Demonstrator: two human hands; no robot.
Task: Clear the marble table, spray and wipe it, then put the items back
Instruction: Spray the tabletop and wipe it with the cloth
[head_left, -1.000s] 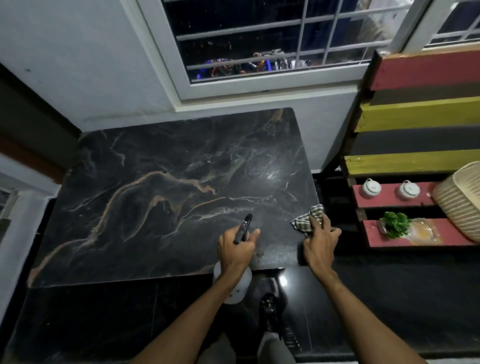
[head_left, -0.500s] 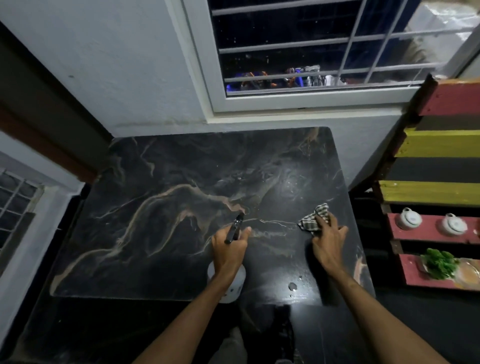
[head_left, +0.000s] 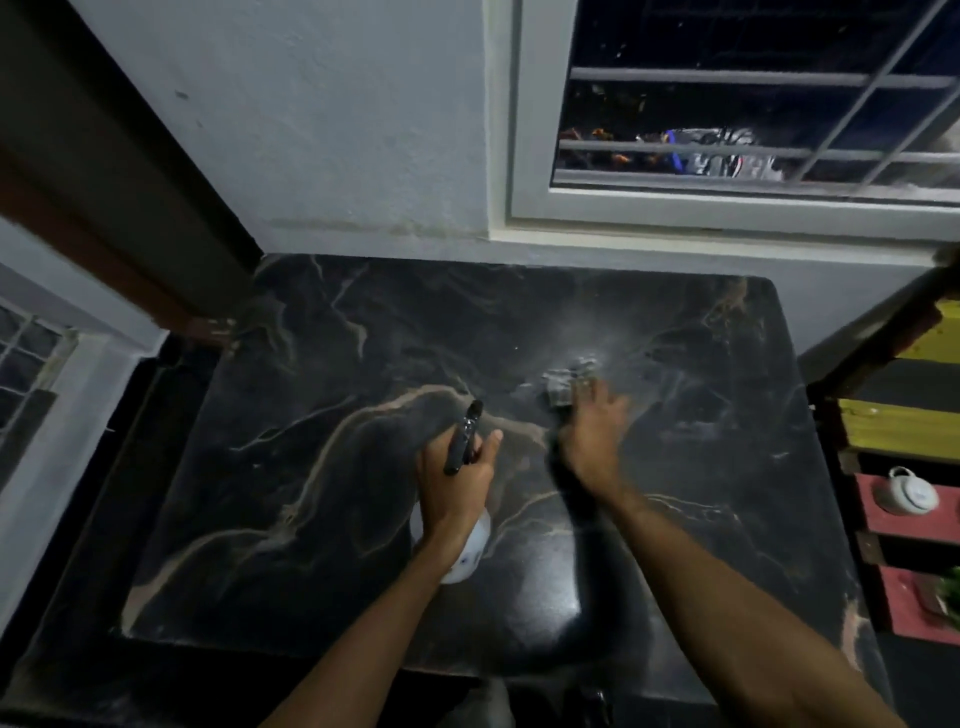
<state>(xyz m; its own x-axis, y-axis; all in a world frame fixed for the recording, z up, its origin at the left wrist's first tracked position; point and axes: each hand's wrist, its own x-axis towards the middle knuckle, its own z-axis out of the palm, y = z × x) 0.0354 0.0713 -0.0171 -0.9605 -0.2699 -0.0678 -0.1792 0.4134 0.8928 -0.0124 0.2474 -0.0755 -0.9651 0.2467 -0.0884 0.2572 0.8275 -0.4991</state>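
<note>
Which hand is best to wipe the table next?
Right. The right hand presses the cloth on the table. The left hand grips the bottle, so it is busy.

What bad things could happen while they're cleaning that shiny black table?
1. The left hand holds the spray bottle over the marble table. If it slips out, it might crack or chip the stone.
2. The right hand looks blurred on the cloth, so a quick wipe could skip spots or leave streaks.
</note>
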